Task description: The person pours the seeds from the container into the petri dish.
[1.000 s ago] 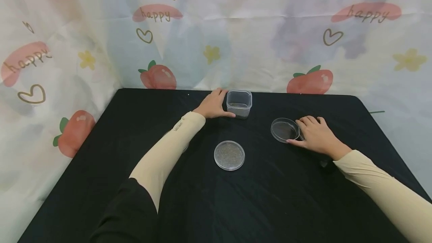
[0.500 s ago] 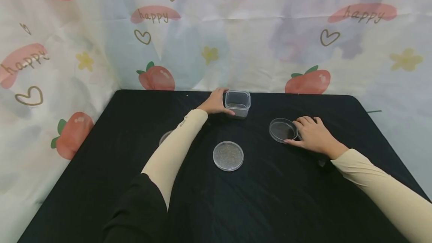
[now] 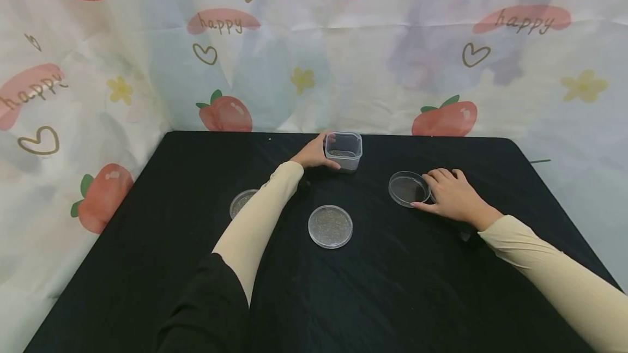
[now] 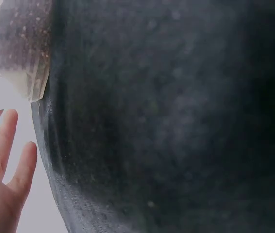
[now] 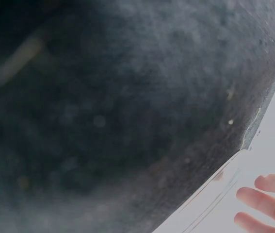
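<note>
My left hand (image 3: 314, 153) spreads round the left side of a clear plastic container (image 3: 352, 163) with grey grains in its bottom. Its thumb lies before the container, and fingertips show at the back left. In the left wrist view, straight fingers (image 4: 4, 143) stand apart from the container (image 4: 22, 43). My right hand (image 3: 453, 196) rests at the right rim of a clear petri dish (image 3: 405, 189), its thumb at the front edge and fingers relaxed; no grains show in that dish. A petri dish of grains (image 3: 330, 226) sits centrally. Another grain-filled dish (image 3: 240, 200) is partly hidden by my left forearm.
Black cloth covers the table (image 3: 392, 287). A patterned curtain (image 3: 373, 70) hangs right behind its back edge and along its left side. Some small clear item (image 3: 465, 236) lies near my right wrist, too dim to identify.
My left hand has closed in on the container, its fingertips now behind the near-left wall. My left forearm has shifted right, uncovering part of the left dish. The right hand stays by its dish.
</note>
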`<move>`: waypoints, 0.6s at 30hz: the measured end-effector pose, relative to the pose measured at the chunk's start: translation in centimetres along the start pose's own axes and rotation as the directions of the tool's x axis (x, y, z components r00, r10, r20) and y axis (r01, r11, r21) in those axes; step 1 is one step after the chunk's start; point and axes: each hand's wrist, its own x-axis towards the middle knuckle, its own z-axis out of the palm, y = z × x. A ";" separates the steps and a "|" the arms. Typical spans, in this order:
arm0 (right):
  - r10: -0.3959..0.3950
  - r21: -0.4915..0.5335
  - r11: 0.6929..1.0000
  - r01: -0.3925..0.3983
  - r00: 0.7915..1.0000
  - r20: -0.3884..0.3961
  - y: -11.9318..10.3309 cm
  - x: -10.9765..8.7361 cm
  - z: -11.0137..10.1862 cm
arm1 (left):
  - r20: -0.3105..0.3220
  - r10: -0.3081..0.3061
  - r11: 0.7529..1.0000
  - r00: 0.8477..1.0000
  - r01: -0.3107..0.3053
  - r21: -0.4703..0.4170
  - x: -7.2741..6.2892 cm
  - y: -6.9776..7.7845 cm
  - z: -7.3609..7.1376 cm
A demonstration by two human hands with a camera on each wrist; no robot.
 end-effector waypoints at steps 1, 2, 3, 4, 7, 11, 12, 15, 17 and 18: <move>-0.002 -0.002 1.000 0.002 1.000 -0.004 0.0 0.1 0.0 | -0.008 -0.002 1.000 1.000 0.002 0.002 -0.1 0.0 0.0; -0.004 -0.003 1.000 0.004 1.000 -0.005 0.0 0.1 0.1 | -0.016 -0.003 1.000 1.000 0.004 0.002 -0.1 0.0 0.0; -0.006 -0.003 1.000 0.006 1.000 -0.005 -0.1 0.2 0.1 | -0.026 -0.004 1.000 1.000 0.004 0.003 -0.2 0.0 0.0; -0.008 -0.005 1.000 0.008 1.000 -0.008 0.0 0.2 0.1 | -0.035 -0.004 1.000 0.999 0.004 0.006 -0.2 0.1 0.1; -0.007 -0.001 1.000 0.007 1.000 0.003 0.0 0.2 0.1 | -0.055 -0.004 1.000 0.998 0.005 0.014 -0.4 0.1 0.3; -0.002 -0.002 1.000 0.002 1.000 0.020 0.0 0.2 0.2 | -0.085 -0.001 1.000 0.996 0.003 0.021 -0.7 0.3 0.4; 0.000 -0.002 1.000 0.000 1.000 0.023 0.0 0.2 0.2 | -0.093 0.004 1.000 0.996 -0.002 0.026 -0.7 0.4 0.4; 0.002 -0.002 1.000 -0.002 1.000 0.025 0.0 0.1 0.2 | -0.119 0.031 0.999 0.992 -0.025 0.047 -0.9 0.7 0.4; 0.001 -0.001 1.000 -0.001 1.000 0.026 0.0 0.1 0.1 | -0.141 0.060 0.997 0.988 -0.051 0.064 -1.0 0.8 0.5; 0.001 0.000 1.000 -0.001 1.000 0.028 0.0 0.1 0.1 | -0.153 0.080 0.995 0.985 -0.069 0.073 -1.0 0.9 0.5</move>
